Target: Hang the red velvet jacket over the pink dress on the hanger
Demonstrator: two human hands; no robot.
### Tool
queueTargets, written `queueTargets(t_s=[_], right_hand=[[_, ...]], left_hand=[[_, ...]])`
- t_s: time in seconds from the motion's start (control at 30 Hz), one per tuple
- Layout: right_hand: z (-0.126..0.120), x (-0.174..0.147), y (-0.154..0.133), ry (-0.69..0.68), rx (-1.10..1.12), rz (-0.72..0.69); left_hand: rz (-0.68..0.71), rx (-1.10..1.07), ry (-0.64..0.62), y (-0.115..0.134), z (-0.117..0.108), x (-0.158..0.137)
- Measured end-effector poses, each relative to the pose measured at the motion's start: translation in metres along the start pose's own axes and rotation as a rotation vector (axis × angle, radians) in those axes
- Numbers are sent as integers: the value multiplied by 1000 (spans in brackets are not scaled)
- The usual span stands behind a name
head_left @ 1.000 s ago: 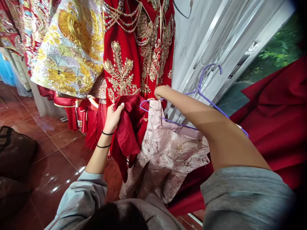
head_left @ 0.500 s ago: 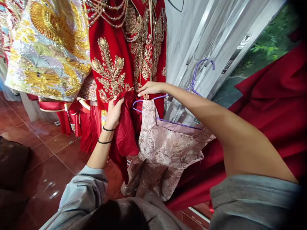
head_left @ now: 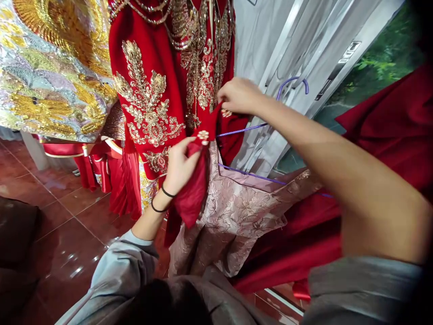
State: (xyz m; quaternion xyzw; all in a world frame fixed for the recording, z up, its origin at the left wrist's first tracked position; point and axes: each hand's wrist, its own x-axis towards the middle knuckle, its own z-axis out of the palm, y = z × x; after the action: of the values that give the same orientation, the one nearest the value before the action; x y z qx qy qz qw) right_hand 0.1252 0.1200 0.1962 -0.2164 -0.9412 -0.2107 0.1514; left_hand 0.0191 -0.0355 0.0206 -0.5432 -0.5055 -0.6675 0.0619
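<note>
The red jacket [head_left: 174, 85] hangs in the middle of the scene, on the far side of your body, its top cut off by the upper edge of the view. Your left hand [head_left: 182, 164] pinches its lower edge between thumb and fingers, just beside a gold ornament [head_left: 203, 135]; your right hand [head_left: 240, 95] grips the same edge higher and farther right, near a second ornament, though its fingertips are partly hidden. Held at two places, the cloth stretches between your hands, probably so the edge lies taut and the ornaments show. The red lining [head_left: 192, 194] droops below your left hand, seemingly because nothing supports it there. Just nearer and to the right, a pink dress [head_left: 246, 207] is on a purple hanger [head_left: 241, 130], whose bars presumably spread its neckline; you cannot tell what bears the hanger's weight. Farther left hangs a yellow sequined garment [head_left: 50, 81]. On the right, dark red cloth [head_left: 382, 140] spreads in front of the window, and a dark bag [head_left: 16, 230] sits on the tiled floor [head_left: 72, 234] at left.
</note>
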Motion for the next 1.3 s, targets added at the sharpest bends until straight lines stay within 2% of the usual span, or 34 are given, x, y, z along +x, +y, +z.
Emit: queueTargets(t_s=[0.03,0.1,0.17,0.23,0.33,0.47,0.53,0.57,0.67,0.7,0.73,0.77,0.87,0.9,0.97,1.07,1.1,1.17,1.23,1.3], right_hand=[[-9,-9,9,26,-41,0],[-20,-26,20,-11,-110,-40],[-22,-37,23,-95,-160,-103],[-17,-42,21,-159,-215,-168],[-9,-44,13,-188,-310,-237],[-11,-52,2,-233,-383,-199],[-13,-57,0,-256,-391,-170],[-13,-59,0,-260,-388,-163],[-11,-62,3,-238,-350,-167],[-10,-62,5,-225,-326,-172],[-9,-62,6,-212,-297,-172],[-7,-62,6,-200,-265,-165],[-6,-64,6,-163,-189,-110],[-6,-64,5,-148,-168,-87],[-7,-66,3,-116,-116,-43],[-7,-67,0,-81,-23,28],[-8,-67,-2,-68,5,54],[-9,-67,-5,-37,65,102],[-12,-69,-7,13,134,122],[-18,-77,-6,99,188,124]], left_hand=[[47,35,-54,8,8,-9],[138,82,-246,22,24,-31],[181,141,-455,31,36,-54],[170,196,-580,35,43,-73],[143,210,-640,38,46,-93],[167,231,-698,41,42,-97],[200,228,-624,34,35,-85],[217,215,-504,27,31,-75],[196,247,53,-9,24,-44],[156,288,180,-24,25,-37],[119,312,226,-38,28,-33],[84,311,216,-50,33,-33],[-5,260,93,-69,44,-51],[-27,267,81,-68,45,-58],[-44,318,141,-54,42,-64],[49,352,225,-20,38,-37],[107,333,165,-10,41,-19],[182,260,-99,6,54,23],[166,227,-354,11,74,62],[135,199,-498,11,91,90]])
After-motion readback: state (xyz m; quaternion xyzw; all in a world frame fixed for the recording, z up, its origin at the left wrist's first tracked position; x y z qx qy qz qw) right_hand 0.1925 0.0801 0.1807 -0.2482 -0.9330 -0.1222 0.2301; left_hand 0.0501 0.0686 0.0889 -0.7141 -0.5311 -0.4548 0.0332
